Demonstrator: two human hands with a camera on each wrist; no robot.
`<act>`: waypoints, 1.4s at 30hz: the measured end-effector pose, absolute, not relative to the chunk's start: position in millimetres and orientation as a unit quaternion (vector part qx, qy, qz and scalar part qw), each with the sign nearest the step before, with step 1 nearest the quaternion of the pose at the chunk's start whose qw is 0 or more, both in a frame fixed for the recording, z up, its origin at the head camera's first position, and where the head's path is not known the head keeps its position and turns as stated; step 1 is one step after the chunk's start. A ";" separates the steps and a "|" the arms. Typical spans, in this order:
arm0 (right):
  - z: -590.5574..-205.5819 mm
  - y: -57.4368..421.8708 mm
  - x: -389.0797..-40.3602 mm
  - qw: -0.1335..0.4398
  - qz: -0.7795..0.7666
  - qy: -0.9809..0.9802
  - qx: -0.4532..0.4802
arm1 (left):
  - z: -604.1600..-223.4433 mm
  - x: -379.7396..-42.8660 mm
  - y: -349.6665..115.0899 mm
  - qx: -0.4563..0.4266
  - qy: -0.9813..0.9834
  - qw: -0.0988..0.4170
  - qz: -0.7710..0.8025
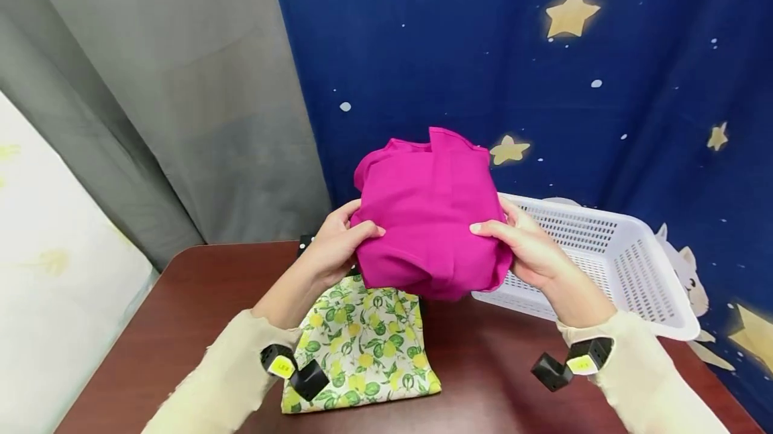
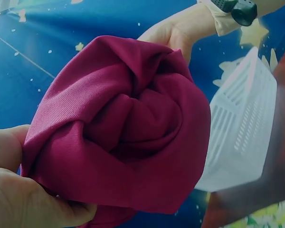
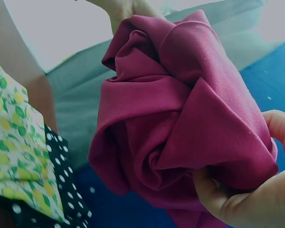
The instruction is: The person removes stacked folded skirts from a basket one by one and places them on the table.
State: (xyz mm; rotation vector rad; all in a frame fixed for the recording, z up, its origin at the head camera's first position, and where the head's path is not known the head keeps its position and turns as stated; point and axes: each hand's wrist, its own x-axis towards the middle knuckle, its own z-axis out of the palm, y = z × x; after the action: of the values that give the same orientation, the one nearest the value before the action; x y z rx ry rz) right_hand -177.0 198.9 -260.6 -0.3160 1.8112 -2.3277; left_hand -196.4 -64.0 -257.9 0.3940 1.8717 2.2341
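Note:
A bundle of magenta cloth point(image 1: 431, 219) is held up above the table between both hands. My left hand point(image 1: 338, 243) grips its left side, thumb on the near face and fingers behind. On the opposite side my right hand point(image 1: 528, 246) pinches it the same way. Both wrist views show the cloth's underside gathered in loose, swirling folds point(image 2: 133, 118). Below and left of the bundle lies a folded lemon-print cloth point(image 1: 365, 347). Black fabric with white dots point(image 3: 66, 175) shows beside the lemon print in the right wrist view.
A white perforated plastic basket point(image 1: 655, 286) stands at the right of the brown table point(image 1: 211, 300), partly behind my right hand. A blue curtain with stars point(image 1: 459, 51) and a grey curtain point(image 1: 199, 85) hang behind the table.

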 end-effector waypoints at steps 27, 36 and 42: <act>-286.7 67.2 -208.4 0.183 -0.769 0.599 -0.128 | -276.0 -160.9 -201.0 0.087 0.619 0.102 0.774; -299.5 16.4 -215.4 0.200 -0.778 0.585 -0.116 | -292.0 -159.5 -250.9 0.093 0.625 0.082 0.771; -314.8 -16.9 -220.1 0.221 -0.775 0.585 -0.093 | -310.9 -164.1 -282.6 0.088 0.610 0.075 0.784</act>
State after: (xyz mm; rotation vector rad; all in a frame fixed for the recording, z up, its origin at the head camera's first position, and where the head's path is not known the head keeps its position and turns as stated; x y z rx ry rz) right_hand -220.1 -16.9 -314.8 -0.2561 1.6177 -2.1414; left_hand -164.1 -282.6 -310.9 0.2641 1.8282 2.3520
